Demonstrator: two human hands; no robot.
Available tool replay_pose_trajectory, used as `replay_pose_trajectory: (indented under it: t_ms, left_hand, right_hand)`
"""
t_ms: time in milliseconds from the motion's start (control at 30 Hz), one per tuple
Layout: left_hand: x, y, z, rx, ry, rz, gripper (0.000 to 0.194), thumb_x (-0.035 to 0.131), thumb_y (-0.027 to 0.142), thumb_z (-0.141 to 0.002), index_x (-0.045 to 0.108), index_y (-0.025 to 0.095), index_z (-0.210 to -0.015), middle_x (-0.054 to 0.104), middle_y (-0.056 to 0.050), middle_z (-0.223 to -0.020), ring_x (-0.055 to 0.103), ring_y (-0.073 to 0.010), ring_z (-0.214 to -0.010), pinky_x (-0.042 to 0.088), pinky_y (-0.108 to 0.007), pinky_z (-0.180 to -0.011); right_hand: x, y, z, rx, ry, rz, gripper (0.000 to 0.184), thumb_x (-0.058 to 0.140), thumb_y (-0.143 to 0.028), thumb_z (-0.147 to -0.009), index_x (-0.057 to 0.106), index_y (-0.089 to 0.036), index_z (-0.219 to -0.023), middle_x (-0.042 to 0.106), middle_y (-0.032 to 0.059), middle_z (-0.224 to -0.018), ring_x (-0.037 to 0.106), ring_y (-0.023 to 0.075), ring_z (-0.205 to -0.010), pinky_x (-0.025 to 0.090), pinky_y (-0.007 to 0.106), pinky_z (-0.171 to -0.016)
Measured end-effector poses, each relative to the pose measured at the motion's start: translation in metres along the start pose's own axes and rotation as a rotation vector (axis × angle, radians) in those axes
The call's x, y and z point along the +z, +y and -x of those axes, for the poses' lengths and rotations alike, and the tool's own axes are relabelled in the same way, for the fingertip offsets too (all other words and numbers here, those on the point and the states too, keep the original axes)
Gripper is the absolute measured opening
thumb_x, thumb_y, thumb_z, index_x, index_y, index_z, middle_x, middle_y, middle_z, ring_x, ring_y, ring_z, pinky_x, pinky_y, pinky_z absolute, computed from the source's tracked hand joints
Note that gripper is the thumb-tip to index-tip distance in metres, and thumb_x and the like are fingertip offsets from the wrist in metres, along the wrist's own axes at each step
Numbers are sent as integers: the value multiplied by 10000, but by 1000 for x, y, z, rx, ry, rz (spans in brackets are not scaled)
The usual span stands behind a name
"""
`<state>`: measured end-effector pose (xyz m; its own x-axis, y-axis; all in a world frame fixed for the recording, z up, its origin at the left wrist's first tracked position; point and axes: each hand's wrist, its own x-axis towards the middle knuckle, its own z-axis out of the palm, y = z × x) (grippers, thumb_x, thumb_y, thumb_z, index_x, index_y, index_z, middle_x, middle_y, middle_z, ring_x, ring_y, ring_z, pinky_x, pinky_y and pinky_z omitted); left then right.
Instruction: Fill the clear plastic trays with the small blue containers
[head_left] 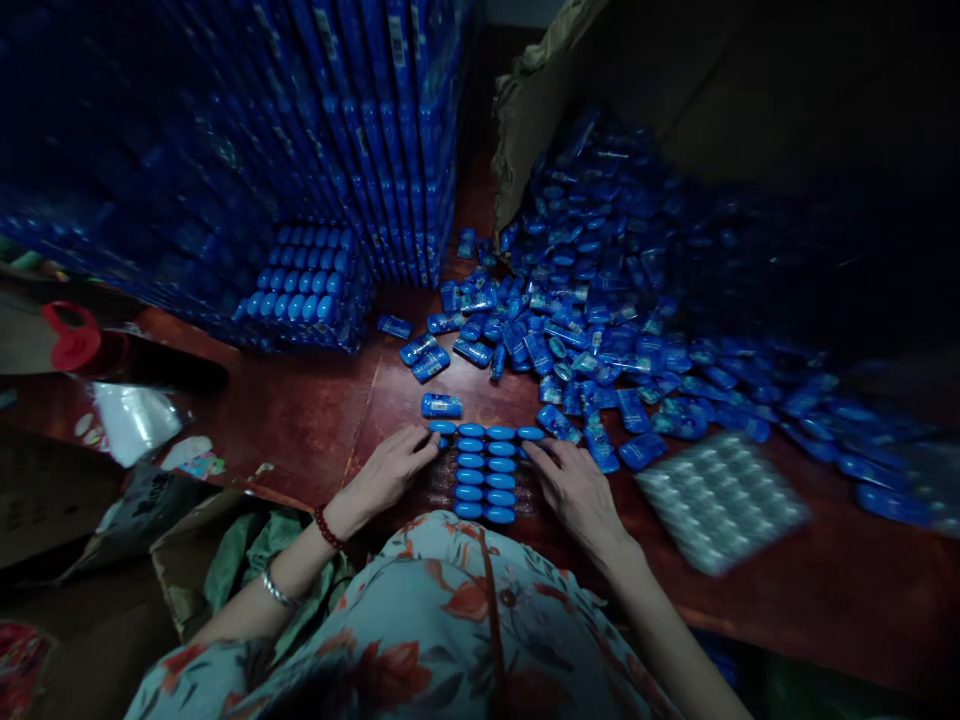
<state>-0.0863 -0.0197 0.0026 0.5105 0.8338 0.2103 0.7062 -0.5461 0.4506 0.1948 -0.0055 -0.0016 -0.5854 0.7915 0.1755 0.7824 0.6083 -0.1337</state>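
At the clock's centre, a clear tray [442,484] holds two columns of blue packs [470,462], the left hand [390,464] at nine o'clock and the right hand [579,492] at three, each with bent fingertips at its outermost top-row pack, though in this dim light I cannot tell whether they pinch or only touch. A loose heap [592,300] spreads at one o'clock, a wrapped stack [360,130] rises at eleven, and another clear tray [724,500] lies farther out at three.
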Motion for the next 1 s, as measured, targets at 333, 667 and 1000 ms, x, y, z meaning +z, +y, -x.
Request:
replay_pose_trajectory:
  t_ms: [333, 667, 1000]
  left_hand:
    - [2, -15, 0, 142, -77, -129, 315, 377, 140, -914, 503, 202, -1196, 574, -99, -1051, 535, -190, -914, 469, -328, -785]
    - [12, -58, -44, -355, 27, 211, 323, 565, 387, -832, 562, 170, -1072, 559, -88, -1037, 551, -213, -936, 471, -359, -822]
    - [-1, -48, -3, -418, 118, 149, 184, 419, 294, -909, 549, 175, -958, 553, -50, -872, 543, -178, -797, 467, -315, -745]
  right_hand:
    - [11, -4, 10, 148, 192, -221, 337, 453, -236, -902, 570, -267, -1217, 604, 80, -1005, 561, 166, -842, 461, 299, -743]
    - [8, 49, -23, 420, -136, -58, 392, 484, -306, -867, 500, -225, -1250, 584, 113, -1085, 615, 215, -795, 486, 307, -628]
    - [0, 32, 3, 429, -297, 55, 446, 454, -190, -813, 421, -126, -1253, 580, 158, -1030, 630, 236, -754, 464, 290, -532]
